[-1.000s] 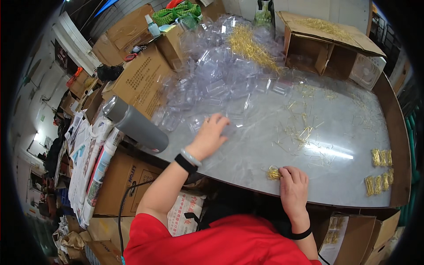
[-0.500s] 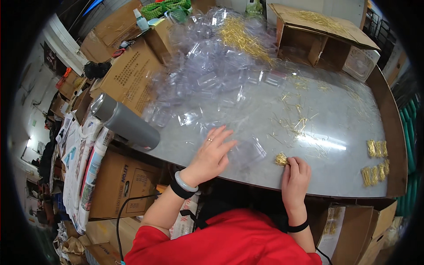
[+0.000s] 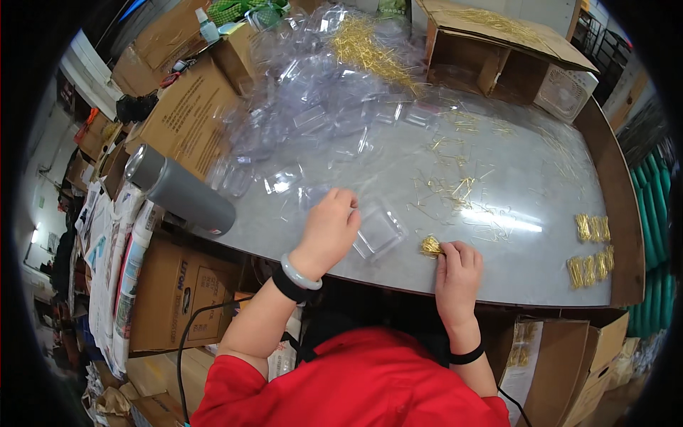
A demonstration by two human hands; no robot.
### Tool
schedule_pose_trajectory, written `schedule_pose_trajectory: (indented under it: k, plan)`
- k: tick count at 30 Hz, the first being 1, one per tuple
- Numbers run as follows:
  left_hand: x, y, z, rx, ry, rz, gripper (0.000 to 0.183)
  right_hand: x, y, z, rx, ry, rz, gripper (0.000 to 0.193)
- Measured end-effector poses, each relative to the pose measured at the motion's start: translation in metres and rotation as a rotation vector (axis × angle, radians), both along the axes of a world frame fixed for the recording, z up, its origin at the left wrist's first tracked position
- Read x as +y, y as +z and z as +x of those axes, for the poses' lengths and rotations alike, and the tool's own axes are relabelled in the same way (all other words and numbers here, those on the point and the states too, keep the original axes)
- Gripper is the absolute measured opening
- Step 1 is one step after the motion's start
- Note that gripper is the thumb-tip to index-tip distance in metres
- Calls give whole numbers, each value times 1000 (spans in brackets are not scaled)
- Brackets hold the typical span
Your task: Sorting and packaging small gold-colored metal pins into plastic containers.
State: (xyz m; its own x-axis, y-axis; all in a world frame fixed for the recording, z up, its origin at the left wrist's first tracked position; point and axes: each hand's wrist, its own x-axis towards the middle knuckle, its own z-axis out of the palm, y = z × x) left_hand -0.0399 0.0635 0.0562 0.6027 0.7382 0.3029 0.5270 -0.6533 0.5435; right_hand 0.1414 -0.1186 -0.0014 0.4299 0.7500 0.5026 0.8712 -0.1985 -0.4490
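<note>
Close to the table's near edge, my right hand (image 3: 459,274) has its fingers closed on the end of a small bundle of gold wire hooks (image 3: 430,246). To the left, my left hand (image 3: 327,231) is closed, its fingers curled together; whatever they may pinch is hidden. Beside those fingertips a clear plastic packaging shell (image 3: 383,231) lies on the grey tabletop. Loose gold wire hooks (image 3: 459,191) are scattered beyond my right hand.
A big heap of clear plastic shells (image 3: 306,107) fills the far left, topped by a pile of gold hooks (image 3: 366,50). Bundled hooks (image 3: 590,267) stand in rows at right. A grey bottle (image 3: 181,192) is at left, a cardboard box (image 3: 462,64) and white fan (image 3: 563,92) at the back.
My left hand has gone from spread fingers to curled ones and tilted up beside the plastic shell. My right hand stays at the hook bundle. The whole view has shifted slightly.
</note>
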Motion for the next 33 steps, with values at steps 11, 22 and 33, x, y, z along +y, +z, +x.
schedule_pose_trajectory:
  k: [11, 22, 33]
  plan:
    - [-71, -20, 15, -592, -265, -1309, 15, -19, 6, 9, 6, 132, -57, 26]
    - [-63, -31, 31, -633, -183, -1350, 13, -8, 2, -1, -17, 74, -75, 29]
    - [-93, -38, -54, -284, -188, -1645, 22, -6, 5, -4, -5, 76, -16, 23]
